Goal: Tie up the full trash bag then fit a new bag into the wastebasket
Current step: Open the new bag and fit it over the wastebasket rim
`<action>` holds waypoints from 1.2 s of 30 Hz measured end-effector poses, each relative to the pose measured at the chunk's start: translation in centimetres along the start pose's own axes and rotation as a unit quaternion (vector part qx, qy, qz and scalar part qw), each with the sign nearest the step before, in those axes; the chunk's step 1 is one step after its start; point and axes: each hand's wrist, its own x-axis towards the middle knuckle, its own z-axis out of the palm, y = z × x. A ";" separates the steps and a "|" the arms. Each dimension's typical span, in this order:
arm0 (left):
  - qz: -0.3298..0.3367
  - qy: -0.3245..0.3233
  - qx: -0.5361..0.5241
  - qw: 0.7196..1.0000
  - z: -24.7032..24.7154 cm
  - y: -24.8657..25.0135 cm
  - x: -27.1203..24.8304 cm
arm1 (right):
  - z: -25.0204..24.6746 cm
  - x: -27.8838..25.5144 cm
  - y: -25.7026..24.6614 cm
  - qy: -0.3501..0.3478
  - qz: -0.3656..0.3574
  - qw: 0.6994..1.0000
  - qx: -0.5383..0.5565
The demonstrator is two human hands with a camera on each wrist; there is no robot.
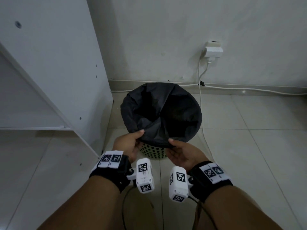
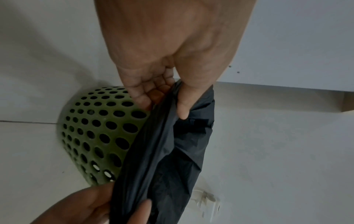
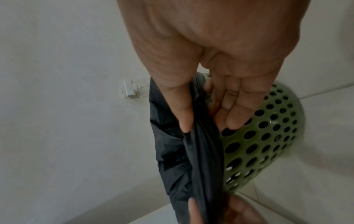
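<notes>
Basket (image 1: pixel 153 152) stood upright on the tiled floor (image 1: pixel 249 146), mouth pointing straight up, long axis vertical, near the wall (image 1: pixel 166 39) and just beside a white cabinet (image 1: pixel 54 67) on its left. It was pale green plastic, round, sides punched all over with rows of round holes, narrower toward the base. Black bag (image 1: pixel 159 112) sat in it, thin, matte, wrinkled, mouth spread wide and folded out over the far and side rim, inside dark; contents could not be made out. Near edge of the bag was lifted off the rim and bunched into a ridge running left to right between the two hands. Left hand (image 1: pixel 128 144) pinched that edge, thumb on top, fingers curled underneath, seen in the left wrist view with thumb (image 2: pixel 182 104) pressed on the film and fingers (image 2: pixel 141 94) behind it against the basket wall. Right hand (image 1: pixel 180 152) pinched the same edge further right, thumb (image 3: pixel 184 115) on the inner side of the film, fingers (image 3: pixel 232 112) on the outer side by the holes. Both hands were close together at the near rim, palms facing each other. A white plug (image 1: pixel 213 50) sat on the wall behind right, its cable (image 1: pixel 201 113) dropping to the floor beside the basket, apart from it.
</notes>
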 end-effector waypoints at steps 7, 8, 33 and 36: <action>-0.003 -0.022 0.042 0.999 0.0 3.0 -0.2 | -2.4 0.7 -2.2 0.001 -0.020 0.997 0.076; 0.004 -0.021 0.037 0.999 0.0 2.9 -0.1 | -2.4 0.7 -2.4 -0.008 -0.018 0.997 0.071; 0.028 -0.017 0.000 0.999 -1.0 0.2 0.2 | 0.2 -0.7 -1.3 0.001 -0.003 0.999 0.050; 0.029 -0.002 -0.021 0.999 -0.7 -1.7 -0.5 | 1.1 -0.8 0.3 -0.002 0.005 0.999 0.054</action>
